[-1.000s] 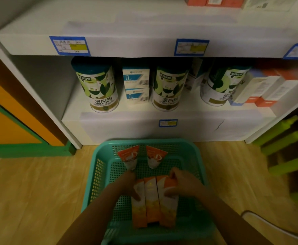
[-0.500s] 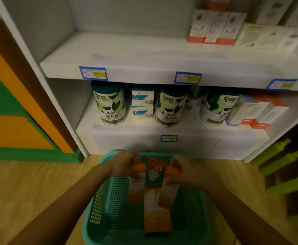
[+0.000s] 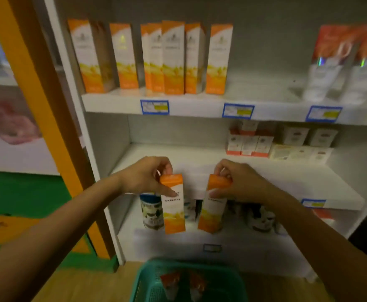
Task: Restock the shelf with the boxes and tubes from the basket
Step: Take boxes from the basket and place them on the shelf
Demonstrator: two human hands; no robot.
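My left hand (image 3: 144,176) pinches the top of an orange-and-white box (image 3: 173,205), which hangs upright in front of the middle shelf's edge. Beside it, my right hand (image 3: 239,182) grips the top of a second matching box (image 3: 213,204), tilted slightly. Both hang in the air above the teal basket (image 3: 144,277) on the floor, where two orange-and-white tubes (image 3: 170,282) still lie. On the top shelf (image 3: 200,103) stands a row of several matching orange boxes (image 3: 171,57).
The middle shelf (image 3: 265,171) has bare room at its left; small boxes (image 3: 249,146) stand at its back right. Larger tubes (image 3: 339,64) stand at the top shelf's right. Tins (image 3: 152,214) fill the bottom shelf. An orange post (image 3: 47,127) borders the left side.
Both hands have lifted a box each out of the basket up to middle-shelf height. The view has tilted upward, and the top shelf has come into sight.
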